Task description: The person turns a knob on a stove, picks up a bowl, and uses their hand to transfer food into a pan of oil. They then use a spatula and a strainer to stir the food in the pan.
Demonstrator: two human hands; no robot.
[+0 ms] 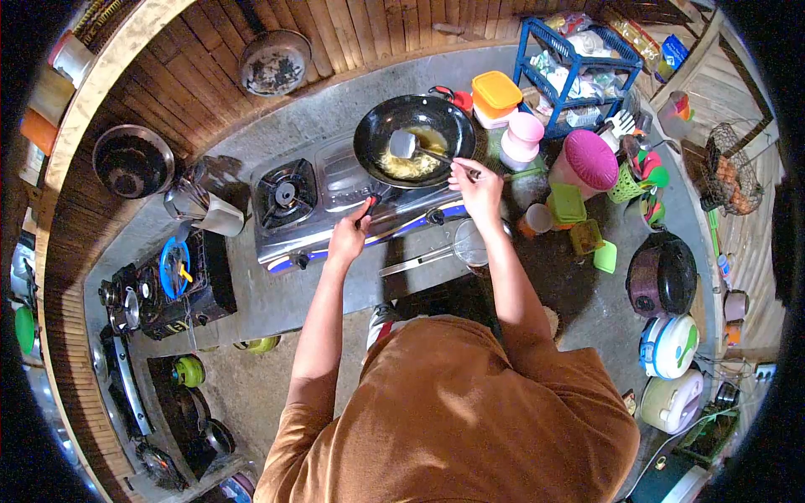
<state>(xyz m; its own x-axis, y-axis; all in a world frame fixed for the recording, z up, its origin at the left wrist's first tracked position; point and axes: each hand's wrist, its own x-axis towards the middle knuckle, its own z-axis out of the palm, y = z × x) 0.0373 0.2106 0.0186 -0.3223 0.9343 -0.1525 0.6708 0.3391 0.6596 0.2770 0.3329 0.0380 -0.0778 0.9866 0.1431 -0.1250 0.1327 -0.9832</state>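
A black wok (369,134) sits over the right side of a steel gas stove (335,172). My left hand (347,238) is closed around the wok's red and black handle (366,210) at its near left side. My right hand (478,191) grips the dark handle of a spatula (403,144), whose flat grey blade is inside the wok. Pale yellow food (411,166) lies at the wok's bottom around and under the blade; its kind is hard to make out.
Left on the stove is a bare burner (286,194). A strainer (478,241) lies near my right forearm. Right of the wok stand an orange-lidded box (496,90), pink containers (589,161), green tubs (567,203) and a blue rack (579,63). A pan (275,63) hangs on the wall.
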